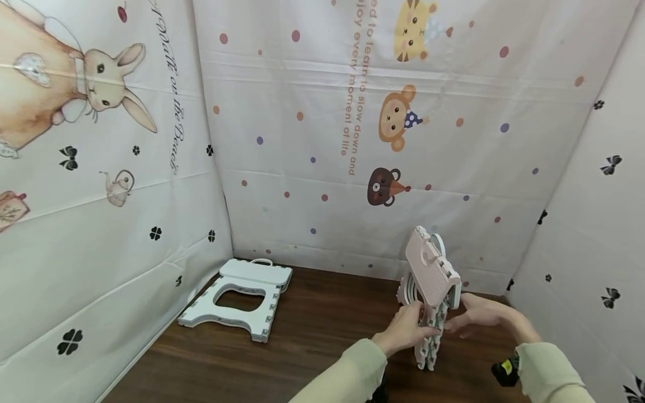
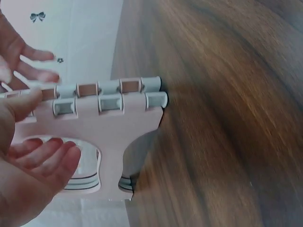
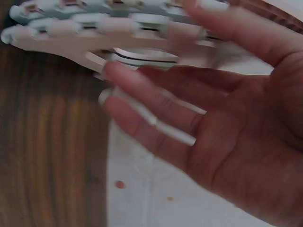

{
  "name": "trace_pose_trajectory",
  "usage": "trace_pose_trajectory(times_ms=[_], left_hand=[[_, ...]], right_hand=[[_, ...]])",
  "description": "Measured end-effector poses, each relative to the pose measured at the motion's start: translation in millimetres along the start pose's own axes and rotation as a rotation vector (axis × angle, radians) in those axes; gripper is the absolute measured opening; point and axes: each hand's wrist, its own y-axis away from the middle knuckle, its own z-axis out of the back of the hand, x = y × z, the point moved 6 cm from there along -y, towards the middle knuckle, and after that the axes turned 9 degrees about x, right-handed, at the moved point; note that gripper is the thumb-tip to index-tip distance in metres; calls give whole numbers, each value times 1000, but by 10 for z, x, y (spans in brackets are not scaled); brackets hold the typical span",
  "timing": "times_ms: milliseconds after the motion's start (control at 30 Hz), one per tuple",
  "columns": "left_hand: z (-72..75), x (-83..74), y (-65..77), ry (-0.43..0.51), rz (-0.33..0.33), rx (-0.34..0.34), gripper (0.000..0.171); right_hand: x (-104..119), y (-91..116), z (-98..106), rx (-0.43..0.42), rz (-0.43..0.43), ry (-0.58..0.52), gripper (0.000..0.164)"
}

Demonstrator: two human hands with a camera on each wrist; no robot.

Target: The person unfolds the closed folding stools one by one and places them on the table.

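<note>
A pink-and-white folding step stool (image 1: 428,271) stands upright, nearly folded, at the right of the dark wood-grain counter (image 1: 322,341), its hinged edge towards the person. The left hand (image 1: 403,330) holds it at the leg panel: the thumb lies on the hinged edge and the fingers (image 2: 49,163) curl at the cut-out. The right hand (image 1: 481,313) is just beside the stool's other side, fingers spread; whether they touch it cannot be told. A white folding step stool (image 1: 254,272) lies flat at the counter's left, well apart from both hands. Printed fabric (image 1: 282,157) with dots and animal heads hangs behind.
</note>
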Motion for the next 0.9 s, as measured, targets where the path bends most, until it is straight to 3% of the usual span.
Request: trace_pose_trajectory(times_ms=[67,167,300,467,633,900], left_hand=[[14,3,-8,2,39,-28,35],[40,5,-3,-16,75,-49,33],[57,-9,17,-54,73,-51,32],[91,-16,44,-92,74,-34,30],[128,-6,41,-134,58,-25,26],[122,5,36,-232,67,-26,27]], right_hand=[[-47,-60,-66,23,21,-87,61],[-102,-144,-126,-9,61,-79,51],[-207,-176,-155,-19,103,-82,41],[-358,-66,-88,-56,102,-96,37],[-483,83,-12,-108,90,-110,44],[-601,216,99,-113,108,-23,34]])
